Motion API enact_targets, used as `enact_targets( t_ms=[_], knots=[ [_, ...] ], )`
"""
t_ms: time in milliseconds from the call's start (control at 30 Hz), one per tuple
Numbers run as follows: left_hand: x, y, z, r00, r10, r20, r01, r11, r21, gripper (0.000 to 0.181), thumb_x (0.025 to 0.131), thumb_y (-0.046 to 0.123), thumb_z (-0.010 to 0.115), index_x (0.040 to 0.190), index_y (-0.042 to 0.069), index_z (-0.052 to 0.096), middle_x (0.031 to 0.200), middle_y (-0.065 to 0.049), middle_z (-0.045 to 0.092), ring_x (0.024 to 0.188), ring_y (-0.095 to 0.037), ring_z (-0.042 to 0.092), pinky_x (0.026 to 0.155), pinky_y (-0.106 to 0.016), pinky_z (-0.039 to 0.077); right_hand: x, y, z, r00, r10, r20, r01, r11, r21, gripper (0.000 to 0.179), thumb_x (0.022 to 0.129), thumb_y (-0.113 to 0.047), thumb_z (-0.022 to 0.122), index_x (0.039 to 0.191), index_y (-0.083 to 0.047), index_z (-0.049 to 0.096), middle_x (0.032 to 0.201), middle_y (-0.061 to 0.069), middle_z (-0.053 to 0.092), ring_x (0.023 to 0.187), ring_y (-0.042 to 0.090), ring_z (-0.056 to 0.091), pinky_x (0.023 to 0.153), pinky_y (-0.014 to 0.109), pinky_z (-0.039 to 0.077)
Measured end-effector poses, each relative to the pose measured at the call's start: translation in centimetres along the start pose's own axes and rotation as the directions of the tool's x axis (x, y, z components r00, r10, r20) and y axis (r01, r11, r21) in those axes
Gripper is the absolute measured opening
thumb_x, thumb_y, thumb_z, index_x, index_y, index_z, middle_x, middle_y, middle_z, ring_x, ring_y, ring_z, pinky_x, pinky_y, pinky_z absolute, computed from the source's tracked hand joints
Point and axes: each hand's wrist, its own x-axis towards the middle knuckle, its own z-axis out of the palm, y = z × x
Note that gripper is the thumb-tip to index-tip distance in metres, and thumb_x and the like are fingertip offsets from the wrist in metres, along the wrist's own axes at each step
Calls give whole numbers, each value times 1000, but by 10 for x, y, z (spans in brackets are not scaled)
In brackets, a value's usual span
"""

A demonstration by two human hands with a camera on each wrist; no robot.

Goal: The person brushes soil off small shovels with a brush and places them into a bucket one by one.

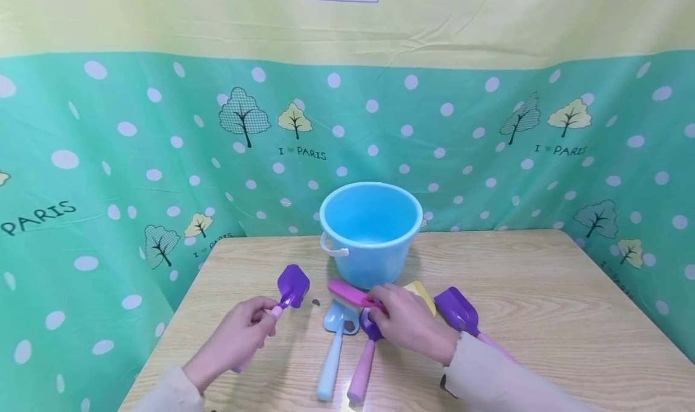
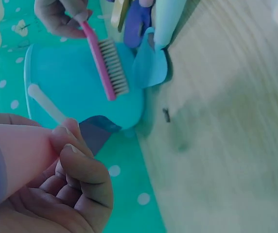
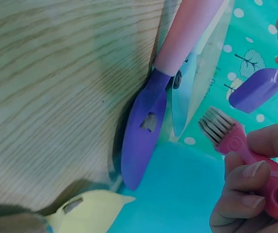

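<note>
My left hand [image 1: 239,333] grips the pink handle of a toy shovel with a purple blade [image 1: 293,285], raised at the left of the bucket. The right hand [image 1: 407,321] pinches a pink brush [image 1: 347,292] by its handle. Its pale bristles [image 2: 113,65] face down in the head view, above a light blue shovel [image 1: 330,367] on the table. Beside that lies a second purple shovel with a pink handle [image 1: 361,373], partly hidden by the right hand. Small dark pieces show on the blue blade and the purple blade [image 3: 144,141].
A light blue bucket [image 1: 374,264] with a white handle stands at the back of the wooden table [image 1: 532,303]. Right of the hand lie a yellow shovel [image 3: 93,208] and another purple shovel [image 1: 457,308]. One small dark bit [image 1: 316,302] lies on the wood. A dotted green curtain [image 1: 461,146] hangs behind.
</note>
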Motion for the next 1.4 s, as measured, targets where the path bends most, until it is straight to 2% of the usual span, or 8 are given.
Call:
enact_targets(
  t_ms=[233, 367, 533, 700, 933, 1100, 1400],
  knots=[
    [5, 15, -14, 999, -10, -34, 12, 998, 68, 30, 95, 18, 57, 118, 0, 59, 74, -5, 59, 57, -16, 50, 47, -27, 42, -9, 5, -10, 1000, -18, 4, 18, 1000, 3, 22, 89, -15, 62, 110, -18, 65, 85, -12, 56, 67, 4, 50, 53, 20, 44],
    [8, 25, -21, 999, 23, -44, -18, 993, 115, 31, 95, 21, 57, 118, 1, 59, 74, -4, 58, 56, -16, 48, 46, -27, 40, -15, 7, -17, 1000, -13, -8, 13, 1000, -12, 24, 87, -14, 62, 110, -19, 66, 84, -14, 55, 68, 4, 50, 54, 20, 44],
    [12, 38, -28, 997, 68, -42, -61, 985, 160, 31, 95, 21, 58, 119, 2, 59, 73, -4, 57, 50, -14, 44, 41, -27, 37, -22, 10, -23, 1000, 7, -11, -7, 999, -39, 21, 87, -14, 63, 106, -19, 66, 78, -13, 52, 61, 4, 48, 49, 21, 42],
    [20, 52, -37, 996, 76, -37, -70, 985, 158, 32, 94, 20, 57, 122, 4, 57, 74, -6, 57, 49, -15, 42, 38, -25, 33, -29, 14, -26, 999, 19, -28, -21, 996, -88, 21, 85, -13, 64, 104, -20, 67, 75, -14, 51, 58, 3, 46, 48, 21, 41],
    [34, 74, -48, 994, 96, -42, -89, 984, 152, 34, 95, 29, 57, 123, 9, 59, 76, -8, 56, 54, -19, 46, 40, -28, 36, -39, 18, -32, 998, 45, -44, -50, 991, -127, 20, 85, -15, 66, 104, -21, 67, 75, -16, 51, 58, 3, 45, 50, 21, 39],
    [48, 88, -50, 993, 117, -25, -110, 975, 193, 35, 96, 35, 55, 120, 10, 60, 80, -8, 58, 50, -19, 45, 39, -29, 37, -44, 22, -36, 997, 57, -57, -64, 988, -141, 20, 85, -16, 68, 104, -19, 68, 77, -15, 53, 60, 3, 44, 50, 20, 39],
    [75, 114, -44, 987, 146, 71, -160, 946, 284, 36, 95, 35, 55, 122, 13, 59, 84, -7, 61, 47, -19, 46, 38, -28, 39, -53, 28, -41, 994, 74, -77, -84, 987, -138, 18, 83, -15, 69, 101, -20, 68, 77, -16, 53, 62, 3, 45, 51, 20, 39]
  ],
)
